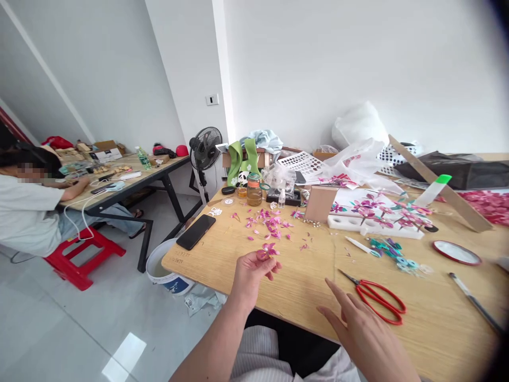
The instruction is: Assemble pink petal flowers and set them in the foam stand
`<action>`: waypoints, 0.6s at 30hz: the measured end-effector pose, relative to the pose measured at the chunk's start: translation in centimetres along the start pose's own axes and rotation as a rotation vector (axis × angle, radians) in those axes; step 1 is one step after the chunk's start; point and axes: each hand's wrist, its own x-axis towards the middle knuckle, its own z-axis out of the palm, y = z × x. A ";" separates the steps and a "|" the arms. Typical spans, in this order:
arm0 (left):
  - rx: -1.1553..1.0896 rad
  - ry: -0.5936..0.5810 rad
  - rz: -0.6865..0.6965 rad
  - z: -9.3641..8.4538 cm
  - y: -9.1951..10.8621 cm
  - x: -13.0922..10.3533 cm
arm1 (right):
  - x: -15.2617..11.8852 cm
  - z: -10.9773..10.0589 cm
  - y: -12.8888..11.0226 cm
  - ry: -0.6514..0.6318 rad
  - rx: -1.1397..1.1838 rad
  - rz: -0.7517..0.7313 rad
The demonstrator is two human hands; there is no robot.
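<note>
Red scissors (359, 284) lay on the desk (302, 281) beside the right hand (356, 315), whose grip was spread and released, while pink petals (272, 227) were scattered behind and a phone (195, 232) rested near the left front corner. A jar (254, 193) held brown liquid, and a foam block (345, 223) carried flowers (366, 212). The left hand (250, 271) had its grip pinching a pink flower (269, 249), near the front edge.

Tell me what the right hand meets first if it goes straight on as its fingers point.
Probably the few loose petals short of the main pile. The right hand's height over the table is unclear, so it might pass above them.
</note>
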 end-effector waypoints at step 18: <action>0.645 -0.096 0.570 0.3 -3.6 0.0 | 1.3 -2.9 -2.5 0.266 0.504 0.025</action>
